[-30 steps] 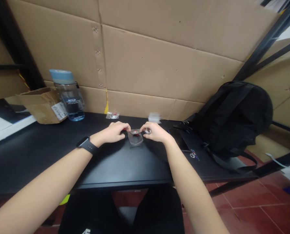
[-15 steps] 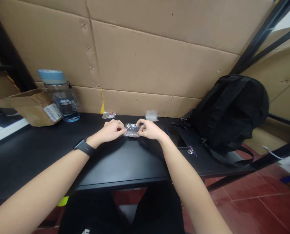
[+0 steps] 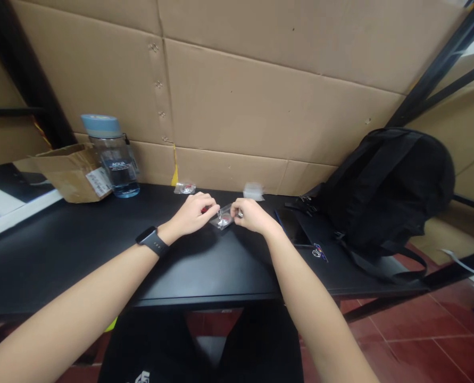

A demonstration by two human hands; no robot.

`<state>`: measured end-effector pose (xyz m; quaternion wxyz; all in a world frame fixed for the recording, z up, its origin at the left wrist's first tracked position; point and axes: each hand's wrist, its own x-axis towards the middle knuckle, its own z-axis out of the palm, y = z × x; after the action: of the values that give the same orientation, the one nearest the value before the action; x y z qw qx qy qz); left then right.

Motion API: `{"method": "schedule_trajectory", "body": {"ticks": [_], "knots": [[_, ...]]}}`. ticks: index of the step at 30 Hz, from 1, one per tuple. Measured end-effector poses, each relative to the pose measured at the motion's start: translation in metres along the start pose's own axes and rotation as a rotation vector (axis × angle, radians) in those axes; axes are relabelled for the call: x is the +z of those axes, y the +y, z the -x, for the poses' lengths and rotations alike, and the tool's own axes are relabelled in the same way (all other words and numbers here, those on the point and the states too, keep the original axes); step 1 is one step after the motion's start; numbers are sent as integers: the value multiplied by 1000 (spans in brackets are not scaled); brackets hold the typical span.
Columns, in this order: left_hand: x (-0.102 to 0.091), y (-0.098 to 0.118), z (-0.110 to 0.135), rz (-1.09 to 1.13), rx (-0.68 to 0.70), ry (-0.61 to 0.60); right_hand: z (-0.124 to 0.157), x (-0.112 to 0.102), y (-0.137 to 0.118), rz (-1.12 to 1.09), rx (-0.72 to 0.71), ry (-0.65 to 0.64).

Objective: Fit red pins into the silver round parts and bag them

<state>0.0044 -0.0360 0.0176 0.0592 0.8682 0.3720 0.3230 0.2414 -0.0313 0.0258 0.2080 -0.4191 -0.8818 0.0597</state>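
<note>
My left hand (image 3: pixel 194 214), with a black watch on its wrist, is closed with thumb and fingers pinched. A bit of a small red thing (image 3: pixel 205 210) shows at its fingers, and a silver metal link shows by the fingertips. Between my hands, a small clear plastic bag (image 3: pixel 223 219) with silver and red inside lies just above or on the black table. My right hand (image 3: pixel 251 215) is curled shut at the bag's right edge. Something shiny shows between its fingers, too small to name.
Behind my hands lie another small clear bag (image 3: pixel 185 188) and a whitish translucent stack (image 3: pixel 253 191). Left stand a water bottle (image 3: pixel 119 165) and a cardboard box (image 3: pixel 71 175). Right are a phone-like dark slab (image 3: pixel 294 227), a keyring (image 3: pixel 317 253) and a black backpack (image 3: pixel 396 186).
The shiny bag between my hands has turned and tilted, and silver and red now show in it. A metal link shows by my left fingertips. The whole view has shifted slightly.
</note>
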Motion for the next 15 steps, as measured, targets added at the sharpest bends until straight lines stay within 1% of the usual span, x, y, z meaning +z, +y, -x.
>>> {"method": "schedule_trajectory", "body": {"ticks": [3, 5, 7, 9, 11, 15], "knots": [[0, 3, 4, -39, 72, -129, 0, 6, 3, 61, -2, -37], [4, 2, 7, -87, 70, -194, -2, 10, 4, 84, 13, -71], [10, 0, 8, -105, 45, -229, -4, 13, 3, 66, 16, -79], [13, -4, 7, -99, 10, -224, -5, 12, 3, 11, 10, -67], [14, -7, 6, -90, -26, -186, -4, 9, 3, -77, 20, -63], [13, -14, 5, -76, -79, -122, -1, 2, 2, -267, 91, -55]]}}
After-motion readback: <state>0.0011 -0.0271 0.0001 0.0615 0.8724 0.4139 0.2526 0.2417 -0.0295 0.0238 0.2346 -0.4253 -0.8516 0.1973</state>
